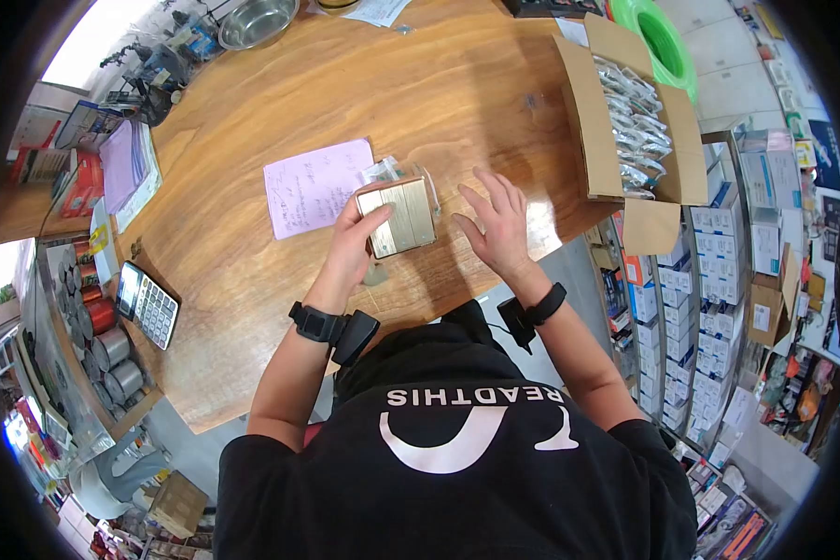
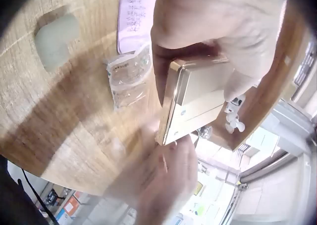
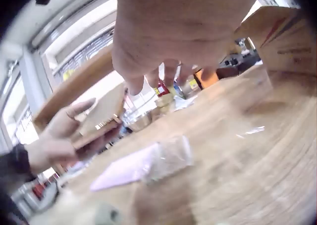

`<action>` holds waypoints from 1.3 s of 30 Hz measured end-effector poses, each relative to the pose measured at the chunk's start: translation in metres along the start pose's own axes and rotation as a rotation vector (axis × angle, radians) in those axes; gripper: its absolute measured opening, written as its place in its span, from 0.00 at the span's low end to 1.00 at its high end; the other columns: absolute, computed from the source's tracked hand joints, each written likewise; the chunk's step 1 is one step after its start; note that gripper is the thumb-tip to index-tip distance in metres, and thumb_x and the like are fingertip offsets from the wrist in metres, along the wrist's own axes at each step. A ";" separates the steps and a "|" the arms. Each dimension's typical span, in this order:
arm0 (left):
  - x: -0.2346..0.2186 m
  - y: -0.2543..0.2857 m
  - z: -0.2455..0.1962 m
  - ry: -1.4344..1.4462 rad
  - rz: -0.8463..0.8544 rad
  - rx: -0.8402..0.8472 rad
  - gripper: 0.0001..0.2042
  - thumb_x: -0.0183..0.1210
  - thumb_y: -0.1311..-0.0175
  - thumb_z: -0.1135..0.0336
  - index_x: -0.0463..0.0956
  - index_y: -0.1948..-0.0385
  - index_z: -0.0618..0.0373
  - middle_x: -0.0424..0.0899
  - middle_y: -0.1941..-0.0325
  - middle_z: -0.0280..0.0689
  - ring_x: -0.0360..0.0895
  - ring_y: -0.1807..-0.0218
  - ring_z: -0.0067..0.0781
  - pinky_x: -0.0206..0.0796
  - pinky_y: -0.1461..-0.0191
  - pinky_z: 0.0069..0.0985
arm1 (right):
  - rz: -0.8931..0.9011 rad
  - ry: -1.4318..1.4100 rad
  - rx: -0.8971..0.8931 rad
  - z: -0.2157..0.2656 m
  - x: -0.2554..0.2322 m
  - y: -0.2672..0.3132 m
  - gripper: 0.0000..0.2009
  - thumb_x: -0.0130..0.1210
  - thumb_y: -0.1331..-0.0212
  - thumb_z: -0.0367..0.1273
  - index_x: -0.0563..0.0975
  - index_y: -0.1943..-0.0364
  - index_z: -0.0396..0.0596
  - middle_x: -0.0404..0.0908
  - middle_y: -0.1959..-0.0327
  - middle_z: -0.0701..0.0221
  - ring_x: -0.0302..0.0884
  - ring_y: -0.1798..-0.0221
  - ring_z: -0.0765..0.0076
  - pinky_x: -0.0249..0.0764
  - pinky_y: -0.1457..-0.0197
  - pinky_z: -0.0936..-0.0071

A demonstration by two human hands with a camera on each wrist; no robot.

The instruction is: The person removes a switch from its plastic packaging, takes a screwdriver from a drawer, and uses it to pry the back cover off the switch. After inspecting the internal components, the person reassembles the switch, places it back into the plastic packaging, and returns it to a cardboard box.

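My left hand grips a gold square wall switch panel, its thumb lying on the face with the long strips. In the left wrist view the panel shows its bevelled edge and small marks on the strips. My right hand is just right of the panel, held above the table with its fingers spread and nothing in them. A small clear plastic bag lies beyond the panel, overlapping a pink handwritten sheet. Motion blurs the right wrist view.
An open cardboard box full of silvery packets stands at the right, near a bright green coil. A calculator and papers lie on the left. A metal bowl sits at the back. A small greenish piece lies near the front edge.
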State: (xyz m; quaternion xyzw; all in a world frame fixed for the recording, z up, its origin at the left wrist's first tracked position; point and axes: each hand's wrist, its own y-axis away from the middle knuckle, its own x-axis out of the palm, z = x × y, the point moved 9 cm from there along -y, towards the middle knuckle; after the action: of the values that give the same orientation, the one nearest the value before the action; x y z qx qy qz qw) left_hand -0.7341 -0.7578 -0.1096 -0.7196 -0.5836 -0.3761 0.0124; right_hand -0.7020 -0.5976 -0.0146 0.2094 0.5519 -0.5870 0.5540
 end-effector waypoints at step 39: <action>0.038 0.057 -0.006 0.173 0.227 -0.030 0.22 0.40 0.39 0.66 0.50 0.42 0.56 0.64 0.45 0.39 0.66 0.45 0.31 0.62 0.45 0.32 | 0.407 -1.265 0.780 0.031 0.025 0.051 0.08 0.50 0.48 0.22 0.71 0.62 0.37 0.76 0.75 0.68 0.75 0.74 0.75 0.73 0.69 0.79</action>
State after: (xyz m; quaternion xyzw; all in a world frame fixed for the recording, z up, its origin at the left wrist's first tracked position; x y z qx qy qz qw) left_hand -0.6874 -0.7469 -0.0598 -0.7461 -0.4894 -0.4416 0.0942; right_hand -0.6525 -0.6239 -0.0477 0.1117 -0.1661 -0.6338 0.7472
